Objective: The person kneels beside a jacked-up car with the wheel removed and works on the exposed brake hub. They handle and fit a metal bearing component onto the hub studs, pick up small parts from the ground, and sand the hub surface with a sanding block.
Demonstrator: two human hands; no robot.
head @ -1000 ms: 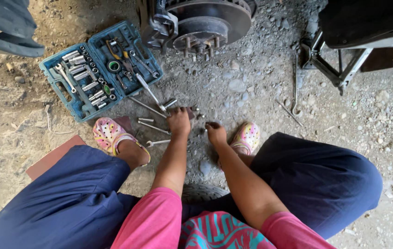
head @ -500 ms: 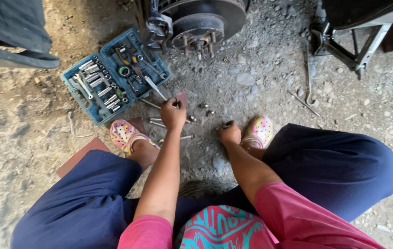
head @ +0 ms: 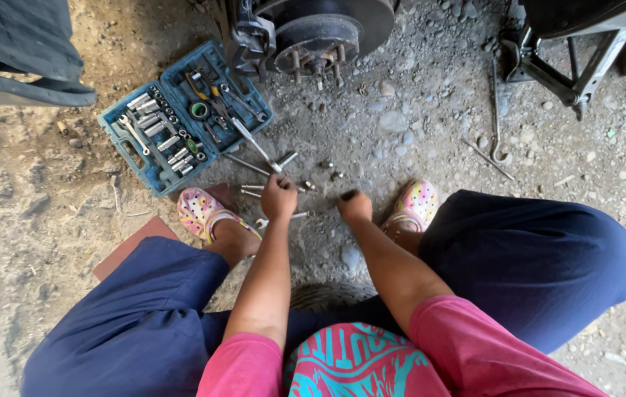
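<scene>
Ratchet handle (head: 255,144) lies on the gravel ground (head: 416,125) with its long axis running from 10 o'clock, where the grip overlaps the lower edge of the open blue socket case (head: 118,140), down to 4 o'clock, where the head end meets the left hand (head: 279,197). The tool therefore extends away from the left hand toward 11 o'clock. The left hand is curled down over that head end; whether the fingers actually grip the tool or one of the small parts beneath cannot be told, since the back of the hand covers the contact.

The right hand (head: 355,206) rests on the ground at 3 o'clock from the left hand, fingers bent under, knuckles up. It appears closed, but what it holds, if anything, is hidden. The left hand is clearly nearer the ratchet.

Loose extension bars (head: 247,165) lie at 10 o'clock from the left hand; a spanner (head: 263,223) shows just below it at 7 o'clock. Small bolts or nuts (head: 327,175) lie scattered between the two hands; their kind is too small to make out.

The wheel hub (head: 320,33) with its studs stands at 12 o'clock, partly cut off by the frame edge. A jack (head: 555,70) stands at 2 o'clock, also cut off
</scene>
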